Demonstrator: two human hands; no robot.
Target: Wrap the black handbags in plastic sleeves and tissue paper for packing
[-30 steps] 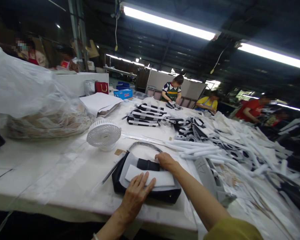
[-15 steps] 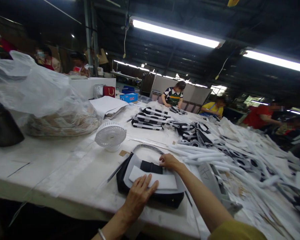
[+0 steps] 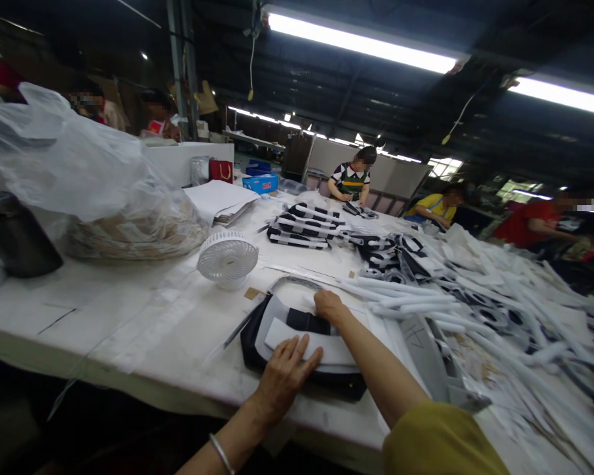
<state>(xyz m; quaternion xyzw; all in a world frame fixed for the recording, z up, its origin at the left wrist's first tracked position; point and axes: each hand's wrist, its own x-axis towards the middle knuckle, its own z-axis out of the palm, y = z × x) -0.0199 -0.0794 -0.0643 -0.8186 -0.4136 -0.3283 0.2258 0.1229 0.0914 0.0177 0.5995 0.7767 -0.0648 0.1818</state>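
A black handbag lies flat on the table, with a pale sheet over its front and a black flap or strap showing in the middle. Across it rests a white foam-like strip. My left hand presses on that strip, fingers stretched out. At the bag's upper edge, by the base of its wrapped handle, is my right hand with its fingers curled closed. Whatever those fingers may hold is hidden behind the hand.
A small white fan stands beyond the bag, left of it. White tubes and a grey tape-dispenser-like device lie to the right. Stacked black-and-white pieces, a plastic sack and a dark flask are farther off. Several people work beyond.
My right hand has turned, its fingers tucking down at the bag's upper edge, and its forearm has swung inward. The left hand stays on the white strip. The whole view has shifted slightly.
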